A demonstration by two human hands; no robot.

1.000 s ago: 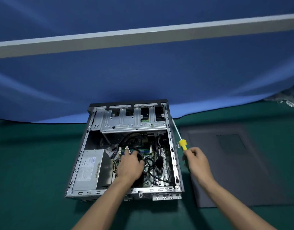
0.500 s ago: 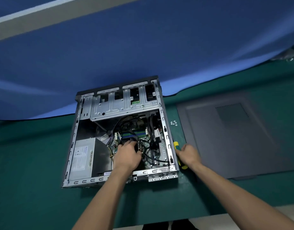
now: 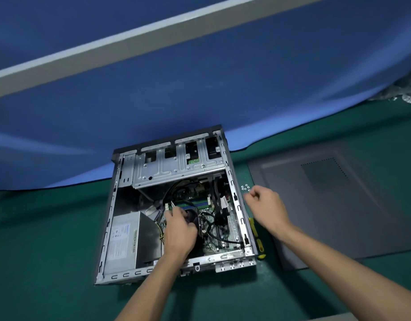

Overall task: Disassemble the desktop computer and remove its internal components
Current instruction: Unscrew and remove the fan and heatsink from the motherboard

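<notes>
Lying on its side on the green mat [image 3: 49, 239], the desktop case [image 3: 174, 205] has its open face up — only the head view is available. Much inside is hard to make out: the left hand [image 3: 180, 230] covers the middle of the motherboard [image 3: 219, 228], and what its fingers curl around is a dark, rounded part, likely the cooler fan [image 3: 192, 219], mostly hidden under the palm and fingers. Whether the grip is firm or only resting I cannot tell for sure, though the fingers are bent over the part's edge. Black cables [image 3: 211, 220] loop just right of that hand; their ends vanish under the drive cage [image 3: 176, 169] at the far end of the case. The power supply [image 3: 128, 242] sits in the near-left corner, well left of the hand, its label too blurred to read.

The right hand [image 3: 267, 206] hovers outside the case, just beside its right wall, fingers loosely curled with nothing visible in them. Below it, a yellow-handled screwdriver [image 3: 256, 237] lies on the mat against the case wall — partly hidden by the forearm and the case rim. A small cluster of screws [image 3: 245, 187] rests on the mat just left of the fingertips. The removed side panel [image 3: 338, 205] lies flat to the right, its near edge crossed by the right forearm. The far-right corner shows a blurred grey heap, unidentifiable.
</notes>
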